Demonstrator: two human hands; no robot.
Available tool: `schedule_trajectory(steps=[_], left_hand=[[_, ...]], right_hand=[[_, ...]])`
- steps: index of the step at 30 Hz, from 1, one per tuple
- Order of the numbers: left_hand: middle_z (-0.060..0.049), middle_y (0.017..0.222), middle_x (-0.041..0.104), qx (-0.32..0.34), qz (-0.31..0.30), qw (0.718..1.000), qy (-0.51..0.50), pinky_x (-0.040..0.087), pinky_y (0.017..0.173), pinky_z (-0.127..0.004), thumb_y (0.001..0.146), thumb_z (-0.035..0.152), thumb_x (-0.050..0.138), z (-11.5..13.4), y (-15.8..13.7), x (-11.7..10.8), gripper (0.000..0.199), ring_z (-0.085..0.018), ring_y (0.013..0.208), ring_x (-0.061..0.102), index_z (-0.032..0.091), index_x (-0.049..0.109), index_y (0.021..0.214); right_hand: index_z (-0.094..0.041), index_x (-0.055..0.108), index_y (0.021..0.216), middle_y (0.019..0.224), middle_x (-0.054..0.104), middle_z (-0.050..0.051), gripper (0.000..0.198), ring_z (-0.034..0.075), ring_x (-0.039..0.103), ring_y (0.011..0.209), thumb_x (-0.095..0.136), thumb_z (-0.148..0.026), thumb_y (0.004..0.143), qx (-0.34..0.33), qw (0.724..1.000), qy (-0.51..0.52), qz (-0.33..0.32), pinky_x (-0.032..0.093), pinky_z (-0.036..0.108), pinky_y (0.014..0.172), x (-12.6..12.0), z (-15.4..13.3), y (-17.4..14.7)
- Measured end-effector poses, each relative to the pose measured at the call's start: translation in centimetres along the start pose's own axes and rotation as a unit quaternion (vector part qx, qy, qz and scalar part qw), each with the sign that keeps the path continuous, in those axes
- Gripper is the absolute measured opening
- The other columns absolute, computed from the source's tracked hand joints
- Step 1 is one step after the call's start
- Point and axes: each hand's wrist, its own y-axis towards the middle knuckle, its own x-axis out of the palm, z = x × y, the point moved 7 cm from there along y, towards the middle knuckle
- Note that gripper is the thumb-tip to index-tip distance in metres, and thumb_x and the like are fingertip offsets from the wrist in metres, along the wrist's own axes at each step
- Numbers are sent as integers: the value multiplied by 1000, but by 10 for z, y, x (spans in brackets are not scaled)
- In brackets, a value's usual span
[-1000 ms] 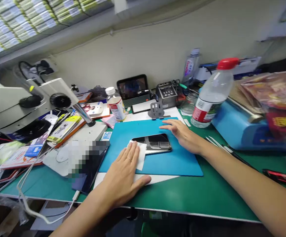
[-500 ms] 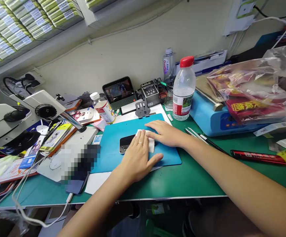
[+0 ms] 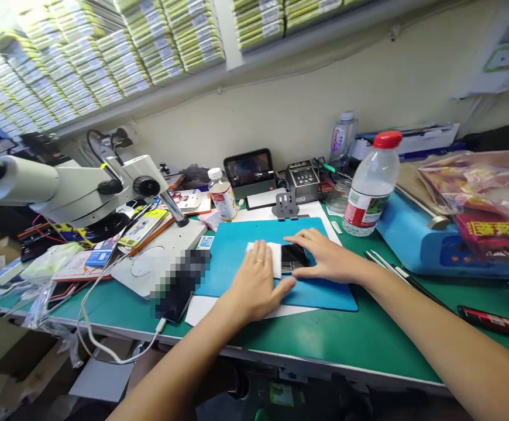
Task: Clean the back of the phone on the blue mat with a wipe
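A smartphone [image 3: 294, 257] with a dark, glossy screen lies on the blue work mat [image 3: 232, 275]. My left hand [image 3: 258, 280] presses flat, fingers stretched out, on a folded white tissue [image 3: 277, 260] that covers the phone's left part. The fingers of my right hand [image 3: 324, 257] span the phone's right end, with the thumb at its near edge and the index finger by its far edge. Much of the phone is hidden under the tissue and my left hand.
A red-capped water bottle [image 3: 371, 193] and a blue machine [image 3: 416, 240] stand right of the mat. Tweezers [image 3: 384, 262] lie near my right forearm. A microscope [image 3: 79, 187], a partly blurred dark phone [image 3: 178, 298] and a white cable [image 3: 90, 333] are on the left.
My left hand and the tissue have slid to the phone's left part, baring its right part. My right hand has shifted to the right end. The view has turned left.
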Motion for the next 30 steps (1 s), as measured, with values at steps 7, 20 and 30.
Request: schedule_trajectory(steps=[7, 20, 30], left_hand=[[-29, 162, 24, 93, 30, 995, -20, 15, 127, -46, 93, 81, 22, 26, 14, 0, 108, -35, 154, 17, -7, 27, 154], [-28, 164, 16, 50, 19, 997, -58, 16, 126, -49, 94, 80, 20, -3, -2, -1, 105, -37, 154, 12, -6, 24, 155], [-25, 164, 22, 125, 34, 991, -40, 14, 127, -44, 97, 76, 19, 19, 6, -8, 100, -35, 154, 17, -5, 27, 155]], right_hand=[[-25, 56, 141, 122, 63, 13, 75, 35, 56, 118, 67, -65, 80, -2, 1000, 6, 11, 48, 55, 101, 0, -2, 1], [-25, 56, 139, 122, 63, 13, 74, 36, 56, 118, 70, -63, 77, 18, 999, -27, 12, 49, 55, 99, 2, 7, 3], [-24, 44, 150, 134, 58, 16, 91, 38, 51, 128, 69, -70, 76, 42, 999, 0, -15, 44, 57, 108, 1, 11, -1]])
